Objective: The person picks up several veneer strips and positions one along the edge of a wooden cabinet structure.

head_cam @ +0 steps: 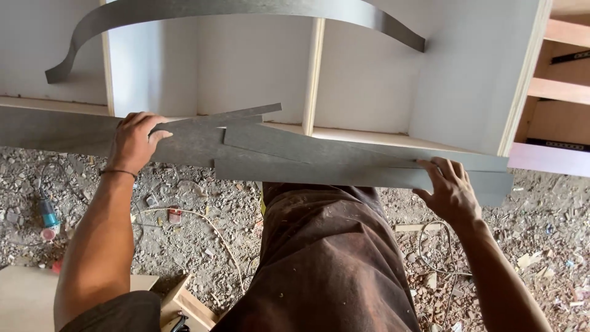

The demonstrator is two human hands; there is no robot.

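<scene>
both hands pressing grey laminate strips to a cabinet edge

the person stands right up against a pale cabinet carcass (467, 86), looking down over brown trousers (326, 258). several long grey laminate strips (307, 163) lie overlapped along the front edge of the cabinet, running from the far left across to the right corner.

the left hand (132, 141) is laid over the top of the strips near their left part, knuckles up, fingers curled over the upper edge and the thumb stretched along the strip face; a thin dark band (118, 173) sits on that wrist. the right hand (452, 190) is flat against the lower strip close to its right end, fingers spread and pointing up, palm pressing on the grey face.

another grey strip (233, 9) bows loosely in an arc above, across the cabinet's upright dividers (314, 67).

below, the floor (184, 240) is gravelly rubble with a pale cord (203, 218) looping over it, a small teal tool (48, 215) at the left, and light wooden boards (24, 295) at the lower left corner.
</scene>
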